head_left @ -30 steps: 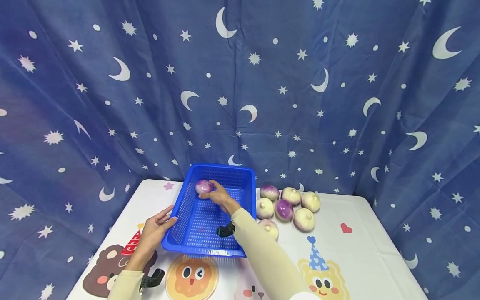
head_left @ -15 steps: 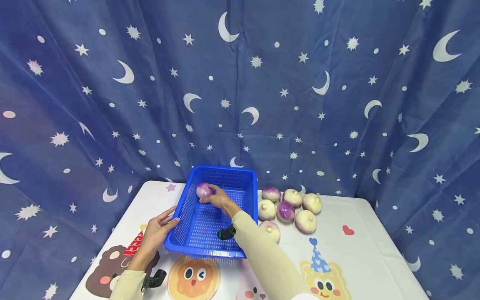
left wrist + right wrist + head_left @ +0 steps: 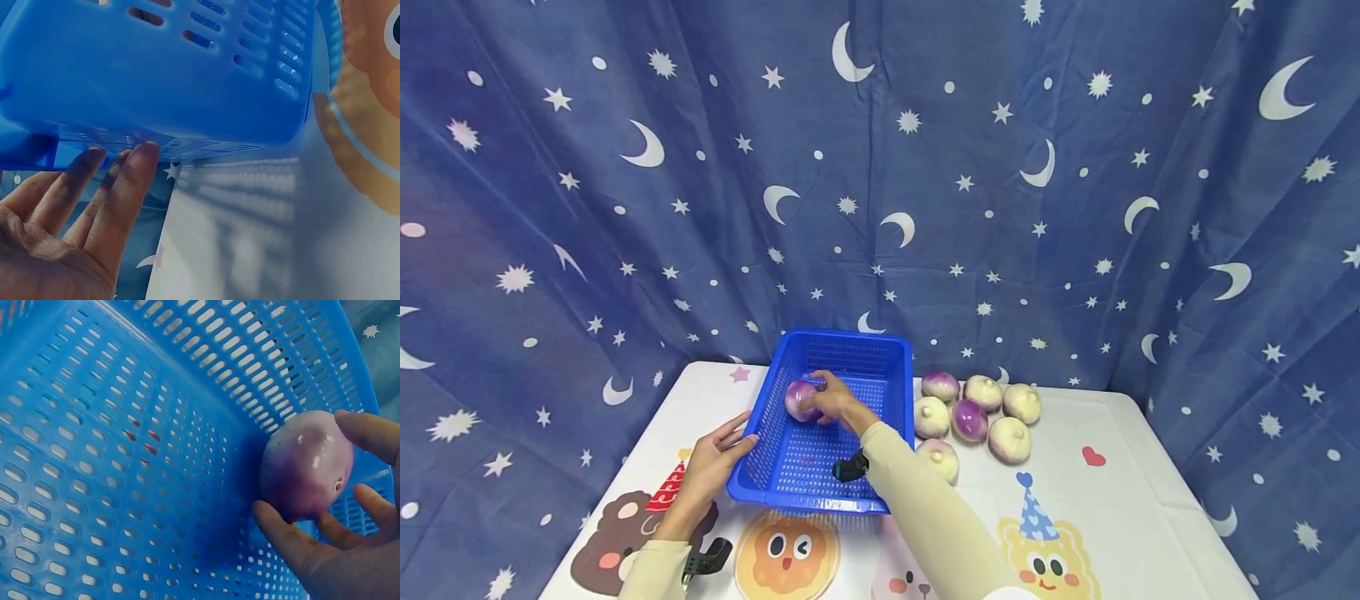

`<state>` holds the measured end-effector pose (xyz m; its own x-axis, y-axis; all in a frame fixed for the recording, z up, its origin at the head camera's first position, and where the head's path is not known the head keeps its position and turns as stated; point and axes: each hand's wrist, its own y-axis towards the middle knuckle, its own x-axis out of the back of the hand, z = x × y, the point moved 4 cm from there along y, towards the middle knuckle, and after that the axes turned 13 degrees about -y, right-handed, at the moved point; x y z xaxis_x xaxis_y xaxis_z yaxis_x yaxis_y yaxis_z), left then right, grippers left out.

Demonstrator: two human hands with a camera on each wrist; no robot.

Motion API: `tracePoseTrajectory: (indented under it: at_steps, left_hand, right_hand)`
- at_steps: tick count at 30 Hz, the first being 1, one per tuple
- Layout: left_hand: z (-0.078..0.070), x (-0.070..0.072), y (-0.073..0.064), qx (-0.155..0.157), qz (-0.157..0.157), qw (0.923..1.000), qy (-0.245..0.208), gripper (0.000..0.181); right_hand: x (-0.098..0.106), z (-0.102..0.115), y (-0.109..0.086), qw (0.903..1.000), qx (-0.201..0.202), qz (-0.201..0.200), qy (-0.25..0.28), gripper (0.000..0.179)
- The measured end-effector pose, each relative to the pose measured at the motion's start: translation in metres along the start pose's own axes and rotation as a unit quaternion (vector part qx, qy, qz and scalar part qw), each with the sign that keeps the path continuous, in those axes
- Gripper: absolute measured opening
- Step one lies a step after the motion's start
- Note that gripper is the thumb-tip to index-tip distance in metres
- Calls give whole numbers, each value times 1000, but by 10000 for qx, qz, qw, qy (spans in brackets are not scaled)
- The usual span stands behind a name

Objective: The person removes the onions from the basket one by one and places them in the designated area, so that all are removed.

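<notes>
My right hand (image 3: 835, 398) reaches into a blue plastic basket (image 3: 831, 505) and holds a purple-and-white onion (image 3: 800, 401) by the left wall. In the right wrist view, thumb and fingers (image 3: 284, 534) curve round the onion (image 3: 306, 462), low over the slotted floor. Outside the basket, at its left side, is my left hand (image 3: 715, 458). The left wrist view has its extended fingers (image 3: 128, 187) with their tips at the basket's outer wall (image 3: 125, 87).
Several more onions (image 3: 970, 421), some whitish and some purple, lie on the table right of the basket. A white cloth with cartoon prints (image 3: 1150, 500) covers the table. Behind it hangs a blue curtain (image 3: 940, 183) with moons and stars.
The onion in my right hand has shifted a little toward me along the basket's left wall and has turned. My left hand stays at the basket's side.
</notes>
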<state>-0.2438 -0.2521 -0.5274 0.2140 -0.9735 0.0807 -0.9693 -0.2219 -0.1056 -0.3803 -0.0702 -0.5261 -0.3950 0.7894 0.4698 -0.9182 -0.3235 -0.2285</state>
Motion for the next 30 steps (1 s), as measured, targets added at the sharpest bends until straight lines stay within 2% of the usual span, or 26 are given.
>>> tracePoseTrajectory:
  at_steps: [5,10,19,26,30]
  left_hand:
    - [1,-1,-4,29,43,10000,-49,57]
    - [-1,0,-3,-13,37,10000,-3,57]
    - [0,0,-1,41,44,10000,45,57]
    - [-3,-1,-2,10,41,9998,176,58]
    - [-3,-1,-1,-12,33,9998,174,58]
  right_hand:
    - [-13,4,-8,9980,154,195,-576,67]
    - [-17,9,-12,9938,295,102,-1063,61]
    - [-4,19,-20,9967,288,233,-719,62]
    - [12,30,-25,9941,650,59,-862,62]
    - [20,34,-31,9949,760,74,-652,63]
